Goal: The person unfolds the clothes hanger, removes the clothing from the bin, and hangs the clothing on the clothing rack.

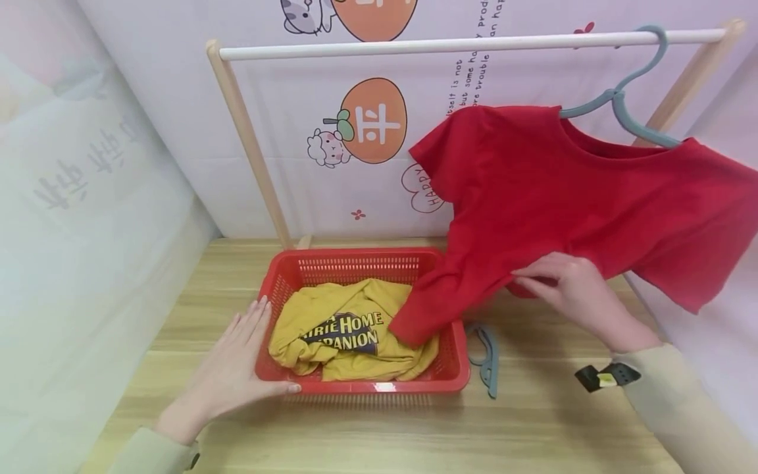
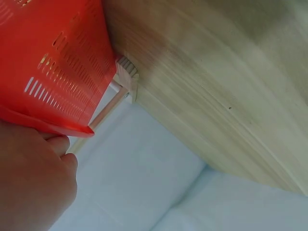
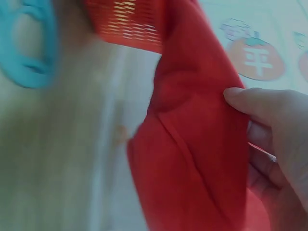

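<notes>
A red T-shirt (image 1: 533, 178) hangs on a blue-grey hanger (image 1: 642, 125) hooked over the white rail. Its lower corner droops into the red basket (image 1: 379, 387). My right hand (image 1: 571, 289) pinches the shirt's lower edge between thumb and fingers; the right wrist view shows the thumb on the red cloth (image 3: 202, 130). Inside the basket lies a crumpled yellow shirt (image 1: 349, 306) with dark and white lettering. My left hand (image 1: 233, 365) rests at the basket's front left corner, fingers extended along the left rim and thumb on the front rim.
A loose blue-grey hanger (image 1: 488, 365) lies on the wooden table (image 1: 414, 441), just right of the basket. The rack has a white rail (image 1: 367, 48) and wooden posts (image 1: 249, 141). Printed sheets (image 1: 266, 191) form the walls at the back and sides.
</notes>
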`<move>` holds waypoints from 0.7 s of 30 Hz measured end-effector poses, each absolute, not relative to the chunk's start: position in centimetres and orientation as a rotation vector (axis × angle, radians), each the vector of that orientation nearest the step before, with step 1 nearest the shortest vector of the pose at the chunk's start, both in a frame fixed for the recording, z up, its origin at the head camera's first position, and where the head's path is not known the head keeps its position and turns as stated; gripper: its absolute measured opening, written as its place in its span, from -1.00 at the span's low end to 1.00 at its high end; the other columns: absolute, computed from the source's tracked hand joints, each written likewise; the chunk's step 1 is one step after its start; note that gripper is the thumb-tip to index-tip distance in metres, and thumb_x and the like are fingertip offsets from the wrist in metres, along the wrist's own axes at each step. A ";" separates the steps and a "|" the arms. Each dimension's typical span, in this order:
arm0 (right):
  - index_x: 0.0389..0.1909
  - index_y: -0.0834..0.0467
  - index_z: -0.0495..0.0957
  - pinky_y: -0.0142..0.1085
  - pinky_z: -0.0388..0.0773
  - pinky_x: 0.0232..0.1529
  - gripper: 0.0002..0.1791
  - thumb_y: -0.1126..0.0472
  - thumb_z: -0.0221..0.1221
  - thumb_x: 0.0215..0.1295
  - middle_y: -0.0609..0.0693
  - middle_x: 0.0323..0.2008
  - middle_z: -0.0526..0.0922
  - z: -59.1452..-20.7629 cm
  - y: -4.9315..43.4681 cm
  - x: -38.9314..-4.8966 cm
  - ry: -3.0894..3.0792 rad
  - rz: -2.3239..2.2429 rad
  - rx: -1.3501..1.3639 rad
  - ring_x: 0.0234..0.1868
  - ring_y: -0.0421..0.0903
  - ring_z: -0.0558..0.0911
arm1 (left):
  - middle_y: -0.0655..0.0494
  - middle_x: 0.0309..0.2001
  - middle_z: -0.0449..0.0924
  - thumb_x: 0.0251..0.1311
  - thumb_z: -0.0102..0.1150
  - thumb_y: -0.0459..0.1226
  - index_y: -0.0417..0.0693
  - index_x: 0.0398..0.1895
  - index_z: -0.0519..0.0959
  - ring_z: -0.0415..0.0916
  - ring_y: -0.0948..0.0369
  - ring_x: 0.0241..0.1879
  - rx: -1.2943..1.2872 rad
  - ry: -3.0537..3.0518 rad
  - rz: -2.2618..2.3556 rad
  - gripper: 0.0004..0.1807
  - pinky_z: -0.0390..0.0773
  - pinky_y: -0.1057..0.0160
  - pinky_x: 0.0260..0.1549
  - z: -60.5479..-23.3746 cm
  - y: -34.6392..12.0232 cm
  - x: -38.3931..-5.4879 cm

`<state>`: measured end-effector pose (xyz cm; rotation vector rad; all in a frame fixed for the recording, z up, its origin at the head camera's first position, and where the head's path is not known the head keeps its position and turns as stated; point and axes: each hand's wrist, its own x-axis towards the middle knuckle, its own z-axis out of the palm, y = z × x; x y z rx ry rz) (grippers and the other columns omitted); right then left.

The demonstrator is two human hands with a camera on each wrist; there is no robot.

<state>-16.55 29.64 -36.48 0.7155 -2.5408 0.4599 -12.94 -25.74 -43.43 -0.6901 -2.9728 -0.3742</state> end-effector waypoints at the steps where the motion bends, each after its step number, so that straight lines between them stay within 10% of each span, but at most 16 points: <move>1: -0.11 0.08 0.81 -0.64 0.46 -0.13 -0.60 0.34 0.58 -0.06 -0.13 -0.24 0.77 -35.9 29.9 -16.7 -2.522 0.458 0.707 -0.22 -0.17 0.69 | -0.17 0.62 -0.24 -0.14 0.27 0.54 -0.24 0.63 -0.19 -0.29 -0.04 0.59 -0.690 -2.972 -0.377 0.52 -0.30 0.08 0.51 -43.4 -25.7 -12.9; 7: -0.03 0.12 0.78 -0.74 0.29 -0.08 -0.53 0.38 0.56 -0.05 0.01 -0.21 0.77 -32.2 31.9 -16.9 -2.449 0.472 0.602 -0.18 -0.15 0.66 | -0.19 0.61 -0.21 -0.13 0.22 0.56 -0.25 0.63 -0.17 -0.28 -0.03 0.58 -0.700 -2.953 -0.394 0.52 -0.29 0.08 0.51 -43.6 -25.5 -13.0; 13: -0.01 0.15 0.77 -0.74 0.21 -0.13 -0.63 0.38 0.47 0.12 0.12 -0.18 0.76 -29.8 35.1 -16.2 -2.457 0.438 0.390 -0.12 -0.72 0.35 | -0.19 0.61 -0.23 -0.11 0.25 0.53 -0.25 0.63 -0.19 -0.25 -0.08 0.58 -0.697 -2.960 -0.416 0.51 -0.26 0.05 0.51 -43.6 -25.4 -12.8; 21: -0.08 0.26 0.76 -0.60 0.34 -0.41 -0.72 0.30 0.45 0.18 0.16 -0.33 0.76 -31.3 40.0 -15.1 -2.793 0.374 0.225 -0.24 0.22 0.66 | -0.18 0.62 -0.25 -0.11 0.23 0.54 -0.26 0.63 -0.19 -0.26 -0.06 0.58 -0.687 -2.968 -0.408 0.51 -0.20 -0.02 0.51 -43.5 -25.5 -12.7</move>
